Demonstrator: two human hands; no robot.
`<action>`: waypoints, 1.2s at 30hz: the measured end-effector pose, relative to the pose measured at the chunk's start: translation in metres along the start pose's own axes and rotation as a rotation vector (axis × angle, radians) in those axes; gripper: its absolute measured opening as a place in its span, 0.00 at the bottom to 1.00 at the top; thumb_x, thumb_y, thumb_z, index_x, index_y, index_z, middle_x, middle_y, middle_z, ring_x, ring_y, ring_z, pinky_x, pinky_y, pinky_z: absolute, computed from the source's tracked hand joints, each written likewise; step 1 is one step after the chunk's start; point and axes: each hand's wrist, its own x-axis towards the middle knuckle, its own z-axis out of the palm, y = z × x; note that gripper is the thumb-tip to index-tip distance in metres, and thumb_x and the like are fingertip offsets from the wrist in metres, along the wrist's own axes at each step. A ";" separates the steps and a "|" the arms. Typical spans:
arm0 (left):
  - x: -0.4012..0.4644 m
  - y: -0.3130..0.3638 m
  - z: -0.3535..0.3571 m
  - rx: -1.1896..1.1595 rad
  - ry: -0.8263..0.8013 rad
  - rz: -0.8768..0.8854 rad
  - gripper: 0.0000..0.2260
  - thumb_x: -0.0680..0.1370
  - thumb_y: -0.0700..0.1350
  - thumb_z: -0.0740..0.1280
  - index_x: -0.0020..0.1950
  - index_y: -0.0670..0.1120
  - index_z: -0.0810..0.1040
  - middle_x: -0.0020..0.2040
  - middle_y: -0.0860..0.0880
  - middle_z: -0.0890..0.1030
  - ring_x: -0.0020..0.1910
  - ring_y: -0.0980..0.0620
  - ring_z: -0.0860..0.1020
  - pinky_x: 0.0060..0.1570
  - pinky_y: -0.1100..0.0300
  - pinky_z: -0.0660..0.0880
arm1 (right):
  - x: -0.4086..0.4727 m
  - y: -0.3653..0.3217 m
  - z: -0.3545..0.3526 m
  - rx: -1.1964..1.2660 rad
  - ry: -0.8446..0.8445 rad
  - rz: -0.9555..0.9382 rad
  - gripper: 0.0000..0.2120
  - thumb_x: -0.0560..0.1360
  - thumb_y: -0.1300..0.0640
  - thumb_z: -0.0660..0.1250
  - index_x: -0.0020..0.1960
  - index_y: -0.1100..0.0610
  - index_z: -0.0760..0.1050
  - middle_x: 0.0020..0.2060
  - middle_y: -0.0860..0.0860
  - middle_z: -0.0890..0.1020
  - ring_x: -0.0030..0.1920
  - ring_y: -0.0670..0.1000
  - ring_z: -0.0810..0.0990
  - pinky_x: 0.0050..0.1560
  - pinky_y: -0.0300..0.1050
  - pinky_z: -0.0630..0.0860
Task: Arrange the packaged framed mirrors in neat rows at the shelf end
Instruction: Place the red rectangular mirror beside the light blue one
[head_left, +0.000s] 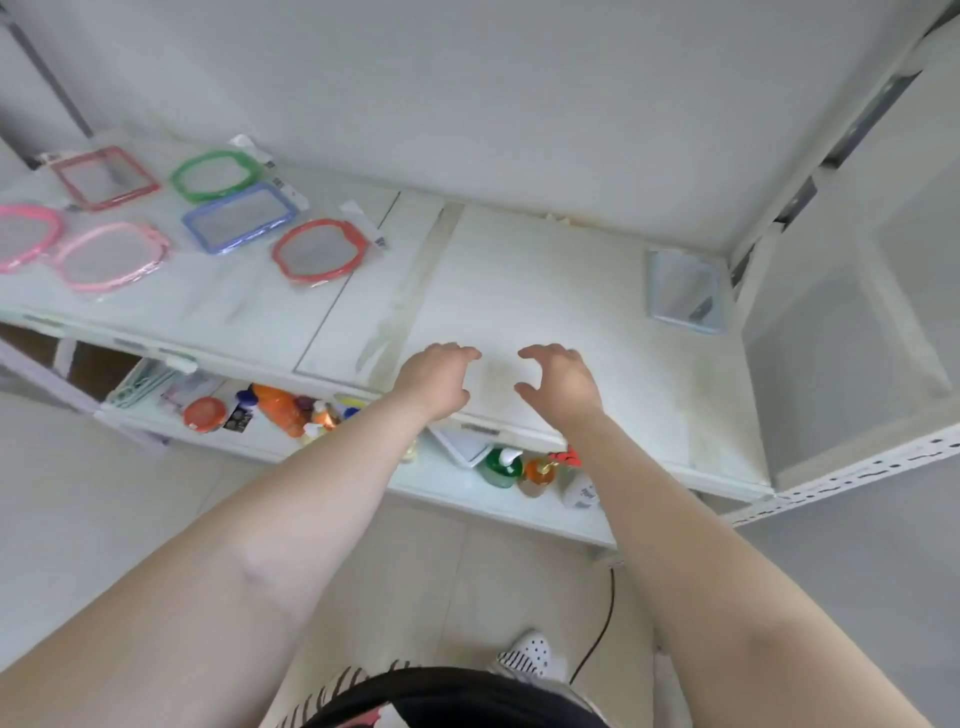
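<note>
Several packaged framed mirrors lie flat at the left of the white shelf (519, 270): a dark red square one (104, 176), a green one (215, 174), a blue rectangular one (240, 217), a red one (319, 251), a light pink one (111, 256) and a bright pink one (23, 236) cut off by the left edge. A pale blue mirror (684, 297) lies alone at the shelf's right end. My left hand (436, 382) and my right hand (561, 382) hover over the bare middle of the shelf near its front edge, fingers loosely curled, holding nothing.
Below sits a lower shelf (467, 493) with bottles: an orange one (278, 408), a green pump bottle (500, 467) and an orange pump bottle (537, 473). A perforated upright (852, 475) and side panel bound the shelf's right end. A black cable (602, 629) runs over the floor.
</note>
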 end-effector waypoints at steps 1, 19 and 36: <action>-0.012 -0.017 -0.003 0.011 -0.003 0.003 0.27 0.75 0.42 0.65 0.74 0.51 0.65 0.68 0.46 0.72 0.68 0.45 0.70 0.61 0.53 0.72 | -0.002 -0.018 0.010 -0.008 0.001 -0.004 0.22 0.75 0.54 0.68 0.68 0.52 0.71 0.63 0.53 0.76 0.65 0.55 0.70 0.62 0.46 0.69; -0.138 -0.300 -0.060 -0.059 0.110 -0.221 0.24 0.75 0.44 0.66 0.71 0.48 0.70 0.65 0.44 0.76 0.65 0.42 0.73 0.59 0.52 0.73 | 0.001 -0.308 0.135 -0.068 -0.120 -0.178 0.23 0.75 0.55 0.68 0.69 0.52 0.71 0.61 0.53 0.77 0.64 0.56 0.71 0.61 0.49 0.72; -0.081 -0.476 -0.133 -0.078 0.137 -0.417 0.26 0.76 0.41 0.65 0.74 0.48 0.65 0.70 0.45 0.72 0.69 0.44 0.71 0.62 0.51 0.73 | 0.168 -0.457 0.187 -0.093 -0.164 -0.360 0.23 0.75 0.53 0.68 0.70 0.52 0.70 0.63 0.52 0.76 0.66 0.55 0.71 0.61 0.48 0.72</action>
